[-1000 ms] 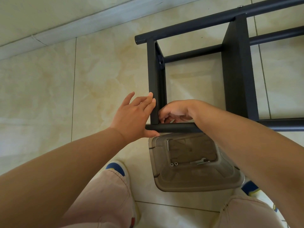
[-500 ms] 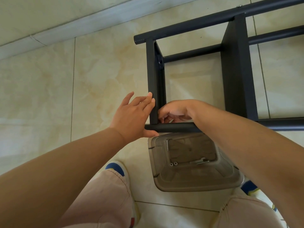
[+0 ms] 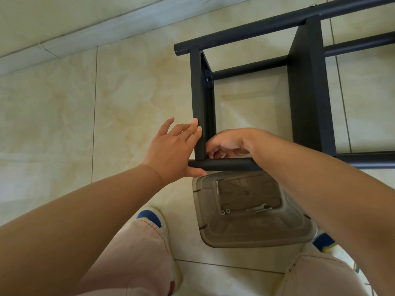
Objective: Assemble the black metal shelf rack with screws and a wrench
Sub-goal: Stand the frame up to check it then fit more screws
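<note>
The black metal shelf rack (image 3: 305, 92) stands on the tiled floor in front of me. My left hand (image 3: 173, 148) presses with straight fingers against the outside of its left flat upright (image 3: 197, 99), thumb under the near round tube (image 3: 226, 164). My right hand (image 3: 226, 144) reaches inside that corner with curled fingers pinching a small silvery metal piece at the joint; what it is stays mostly hidden. A wrench (image 3: 259, 208), a long screw (image 3: 217, 187) and two small washers or nuts (image 3: 225, 211) lie in the plastic bin.
The translucent grey plastic bin (image 3: 252, 238) sits on the floor between my feet, just under the near tube. My knees and shoes frame it. A pale skirting and wall (image 3: 64, 24) run along the far left.
Almost nothing has moved. Both hands stay at the rack's near left corner; my right fingers have shifted slightly at the joint.
</note>
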